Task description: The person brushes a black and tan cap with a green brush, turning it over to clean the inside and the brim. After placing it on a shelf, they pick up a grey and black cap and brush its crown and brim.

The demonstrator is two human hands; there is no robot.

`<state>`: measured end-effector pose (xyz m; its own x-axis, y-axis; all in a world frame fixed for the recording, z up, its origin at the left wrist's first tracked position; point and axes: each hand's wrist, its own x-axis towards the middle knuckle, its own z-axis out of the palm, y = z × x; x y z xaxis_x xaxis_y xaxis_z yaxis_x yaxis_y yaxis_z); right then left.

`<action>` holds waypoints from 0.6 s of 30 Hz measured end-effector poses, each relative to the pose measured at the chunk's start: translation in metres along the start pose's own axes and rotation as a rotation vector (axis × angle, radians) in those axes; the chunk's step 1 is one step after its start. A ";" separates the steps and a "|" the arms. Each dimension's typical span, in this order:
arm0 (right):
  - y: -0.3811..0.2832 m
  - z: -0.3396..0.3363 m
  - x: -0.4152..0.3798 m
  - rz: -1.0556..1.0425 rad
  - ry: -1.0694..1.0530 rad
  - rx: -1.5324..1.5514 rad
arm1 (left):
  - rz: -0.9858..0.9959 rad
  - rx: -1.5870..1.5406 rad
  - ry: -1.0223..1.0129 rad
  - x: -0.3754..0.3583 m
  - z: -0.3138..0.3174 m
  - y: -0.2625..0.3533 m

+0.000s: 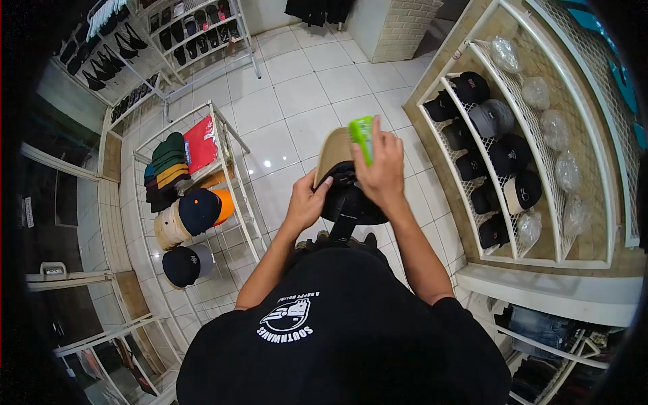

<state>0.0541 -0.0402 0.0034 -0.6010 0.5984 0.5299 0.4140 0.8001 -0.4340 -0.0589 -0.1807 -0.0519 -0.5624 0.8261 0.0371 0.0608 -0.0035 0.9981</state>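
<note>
A cap with a beige brim (330, 152) and a black crown (354, 204) is held up in front of my chest, its dark inside partly turned toward me. My left hand (308, 202) grips it at the left side, thumb over the edge where brim meets crown. In my right hand (382, 169) is a bright green brush (362, 135), closed between fingers and thumb. The brush lies against or just over the right part of the brim; exact contact is hard to see. A black strap (344, 227) hangs from the crown toward my body.
To the left, a white rack (233, 172) carries folded beanies (169, 162), a red item (201, 145) and several caps (183, 266). On the right, wire shelves (503, 158) hold more caps and clear plastic-wrapped pieces (555, 129). Sandals (192, 30) line a far rack above the tiled floor (283, 101).
</note>
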 end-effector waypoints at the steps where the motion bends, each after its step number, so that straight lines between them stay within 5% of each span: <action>1: -0.006 0.013 -0.004 0.013 0.000 -0.087 | 0.001 0.006 -0.009 -0.004 0.002 0.005; 3: -0.009 0.039 -0.010 0.047 0.075 0.033 | 0.031 0.084 0.009 -0.005 0.005 0.007; 7: -0.038 0.032 -0.024 0.005 -0.125 0.483 | 0.122 0.156 0.043 -0.007 -0.004 -0.006; 10: -0.015 0.039 -0.006 -0.038 0.029 0.188 | 0.003 0.011 -0.002 -0.008 -0.009 0.003; 15: -0.049 0.040 -0.027 0.023 0.014 0.501 | 0.122 0.256 0.018 -0.004 -0.014 -0.006; 18: -0.034 0.035 -0.015 -0.066 -0.025 0.288 | 0.119 0.025 0.051 -0.002 -0.019 -0.003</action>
<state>0.0252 -0.0775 -0.0156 -0.6383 0.5414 0.5472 0.1644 0.7903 -0.5902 -0.0736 -0.1927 -0.0544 -0.5912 0.7907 0.1587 0.1502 -0.0854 0.9850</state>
